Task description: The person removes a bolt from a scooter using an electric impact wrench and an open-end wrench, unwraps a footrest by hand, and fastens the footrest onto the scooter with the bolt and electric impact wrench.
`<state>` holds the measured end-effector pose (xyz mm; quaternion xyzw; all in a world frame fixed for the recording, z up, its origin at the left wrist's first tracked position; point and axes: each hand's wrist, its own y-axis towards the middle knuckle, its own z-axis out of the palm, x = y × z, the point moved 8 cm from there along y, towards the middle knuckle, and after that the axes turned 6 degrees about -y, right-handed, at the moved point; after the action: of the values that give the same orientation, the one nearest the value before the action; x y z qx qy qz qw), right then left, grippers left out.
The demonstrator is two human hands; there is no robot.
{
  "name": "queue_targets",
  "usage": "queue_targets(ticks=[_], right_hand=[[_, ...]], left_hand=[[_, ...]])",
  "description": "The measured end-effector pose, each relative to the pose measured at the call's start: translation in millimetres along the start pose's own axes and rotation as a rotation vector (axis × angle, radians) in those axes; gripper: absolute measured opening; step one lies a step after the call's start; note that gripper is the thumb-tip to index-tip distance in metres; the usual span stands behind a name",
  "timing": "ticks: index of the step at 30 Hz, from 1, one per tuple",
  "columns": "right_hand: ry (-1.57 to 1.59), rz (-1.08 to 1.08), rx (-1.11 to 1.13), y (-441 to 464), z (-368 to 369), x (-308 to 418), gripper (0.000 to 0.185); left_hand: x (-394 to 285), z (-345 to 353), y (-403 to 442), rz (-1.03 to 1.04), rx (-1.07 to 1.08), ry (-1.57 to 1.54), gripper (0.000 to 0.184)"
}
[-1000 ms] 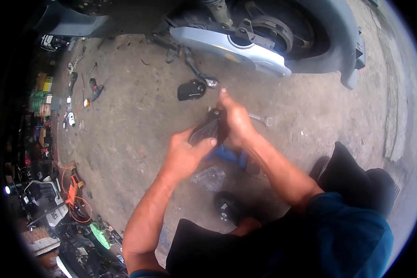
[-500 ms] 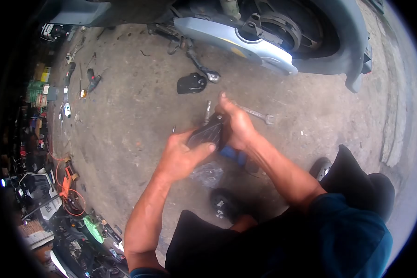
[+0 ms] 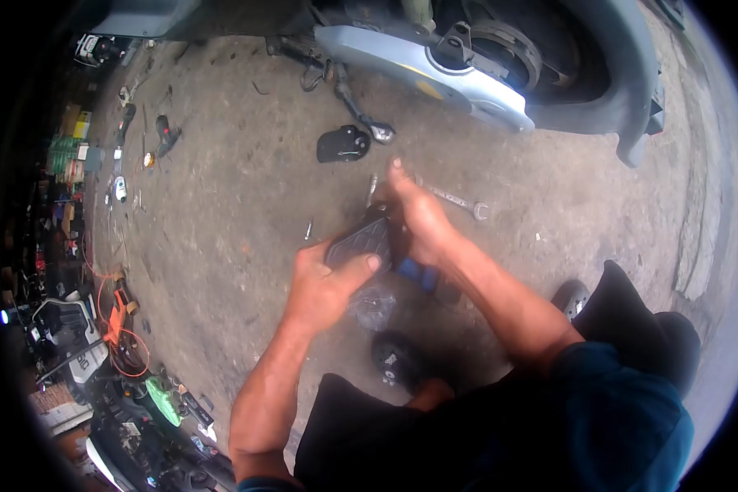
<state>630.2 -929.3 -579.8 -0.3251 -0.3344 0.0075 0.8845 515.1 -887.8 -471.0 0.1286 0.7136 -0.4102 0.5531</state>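
Note:
Between both hands is a black footrest with a ribbed face turned up toward me. My left hand grips its left side, thumb lying across the ribbed face. On the other side, my right hand holds its edge with the thumb stretched upward; the remaining fingers are mostly hidden. Just beyond the hands, a combination wrench and a metal rod-like piece lie on the floor. A small bolt rests left of the footrest. Below the hands are a clear plastic bag and a blue object, partly covered.
A motor scooter stands ahead, with a stand-like metal arm reaching down. Near it lies a black plate with small hardware on it. Tools, including a red-and-black driver, and an orange cable are on the left.
The footrest has tilted so more of its ribbed face shows, and both hands have shifted slightly with it. The view has moved a little.

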Motion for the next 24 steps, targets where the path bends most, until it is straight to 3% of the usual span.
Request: queue_targets(ticks=[2, 5, 6, 9, 15, 18, 22, 24], right_hand=[[-0.165, 0.016, -0.134, -4, 1, 19, 0.072], [-0.077, -0.116, -0.018, -4, 15, 50, 0.064], [-0.101, -0.212, 0.005, -2, 15, 61, 0.059], [-0.302, -0.705, -0.034, -20, 9, 99, 0.055], [-0.701, -1.207, 0.173, -71, 10, 127, 0.052], [-0.856, -1.248, 0.194, -76, 14, 132, 0.057], [-1.132, -1.394, 0.031, -77, 19, 143, 0.046], [-1.223, -1.348, -0.039, -72, 13, 145, 0.039]], left_hand=[[3, -7, 3, 0.003, -0.154, -0.106, 0.033], [-8, 0, 19, 0.003, -0.156, -0.513, 0.033], [-15, 3, 26, 0.023, -0.211, -0.482, 0.033], [-31, 4, 47, -0.025, -0.094, -0.625, 0.029], [-50, 8, 50, -0.012, -0.066, -0.679, 0.027], [-49, 4, 50, -0.018, -0.044, -0.71, 0.028], [-44, 5, 50, -0.032, 0.03, -0.589, 0.037], [-42, -7, 46, -0.023, -0.136, -0.475, 0.047]])
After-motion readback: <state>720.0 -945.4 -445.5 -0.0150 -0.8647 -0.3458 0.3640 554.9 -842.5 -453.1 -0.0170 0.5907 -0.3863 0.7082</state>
